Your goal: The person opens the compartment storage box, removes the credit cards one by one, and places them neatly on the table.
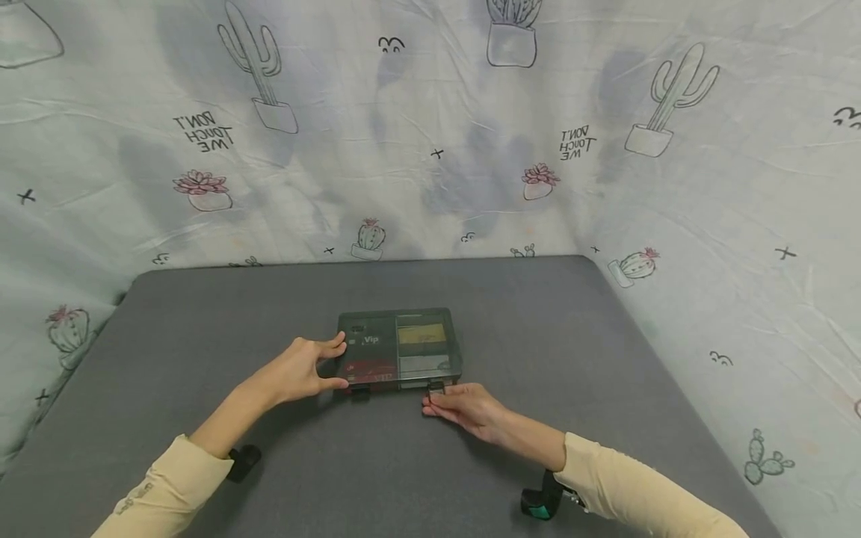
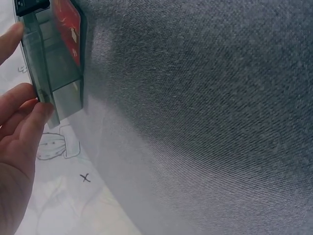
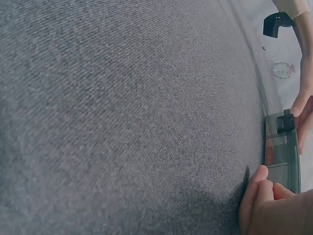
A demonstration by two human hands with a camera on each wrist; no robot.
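A clear, smoky-green plastic storage box (image 1: 424,365) with a closed lid lies on the grey table. Through the lid show a dark card marked "Vip" (image 1: 371,341), a red card (image 1: 370,371) and a yellowish piece (image 1: 421,334). My left hand (image 1: 296,371) holds the box's left end, thumb at the front corner and fingers along the side. Two black latches sit on the front edge; the left latch (image 1: 361,394) is untouched. At the right latch (image 1: 436,388), my right hand (image 1: 467,409) pinches with thumb and fingers, which partly hide it.
The grey cloth-covered table (image 1: 538,321) reaches back to a pale curtain (image 1: 437,112) printed with cacti, which also hangs along both sides. Black wrist devices show under the left sleeve (image 1: 178,478) and the right sleeve (image 1: 625,486).
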